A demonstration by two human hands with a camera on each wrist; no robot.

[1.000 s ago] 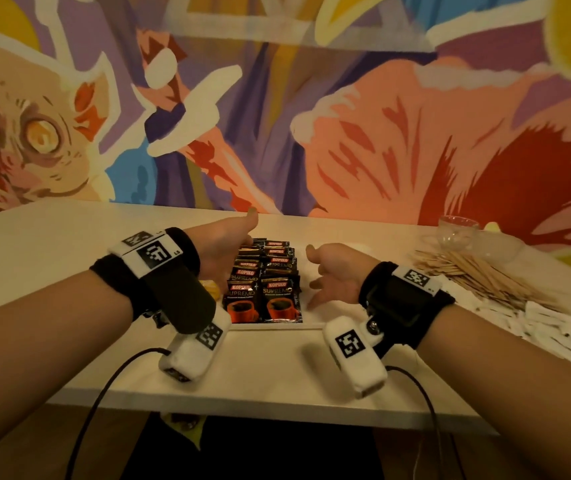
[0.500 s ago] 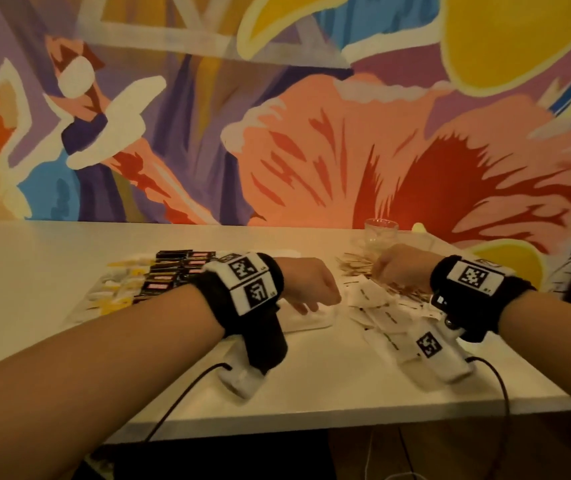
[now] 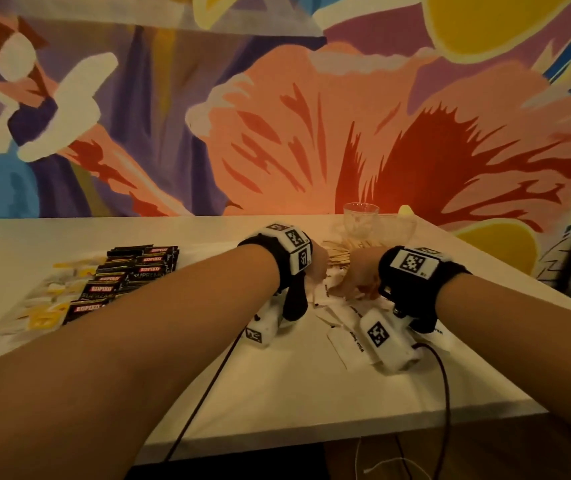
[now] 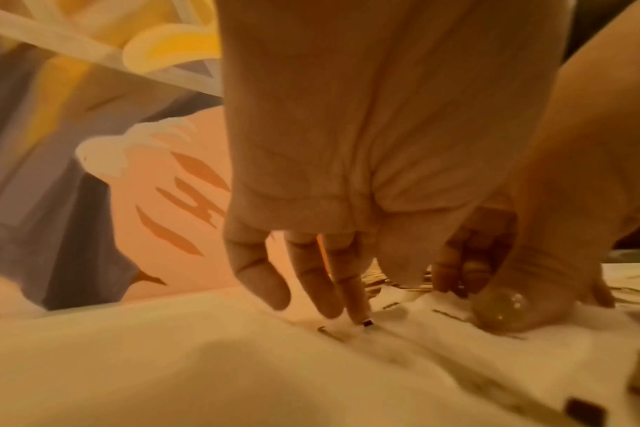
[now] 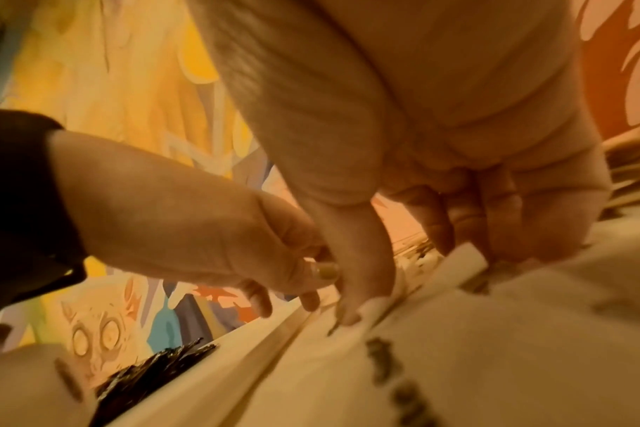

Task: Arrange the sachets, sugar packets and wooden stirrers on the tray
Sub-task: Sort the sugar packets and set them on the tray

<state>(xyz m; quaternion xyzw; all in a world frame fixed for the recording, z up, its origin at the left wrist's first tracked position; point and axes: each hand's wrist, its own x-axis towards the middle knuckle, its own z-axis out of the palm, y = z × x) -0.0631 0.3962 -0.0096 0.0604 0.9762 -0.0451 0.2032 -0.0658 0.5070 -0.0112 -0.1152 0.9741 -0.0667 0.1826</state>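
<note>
Gathering sugar packets (image 3: 353, 344) looks like the step in hand. Both hands work the loose white heap on the table (image 3: 277, 393), right of the tray (image 3: 10, 327).

Left hand (image 4: 366, 179): fingers pointing down, tips pressing a white packet (image 4: 342, 329) flat; no curl round it visible, so it reads as released, pinning rather than gripping. Right hand (image 5: 439, 161): thumb and fingers closing on the raised edge of a white packet (image 5: 461, 257), a pinch.

Tray holds rows of dark coffee sachets (image 3: 128, 275) with yellow-printed sachets (image 3: 48, 306) along their left side. Wooden stirrers (image 3: 339, 254) lie in a pile just beyond the hands, in front of a glass cup (image 3: 360, 216).

Doing it well, as a judgement: the packets are thin and overlap, so sliding several together under the flat left fingers, then lifting the squared stack with the right pinch, should beat picking singles. Print facing one way helps neat rows. Stray stirrers under the heap could snag.

Against the frame half a second back: the left hand was curled near the tray's right end; it now sits further right, beside the right hand on the heap. One second back, both hands framed the dark sachets.
</note>
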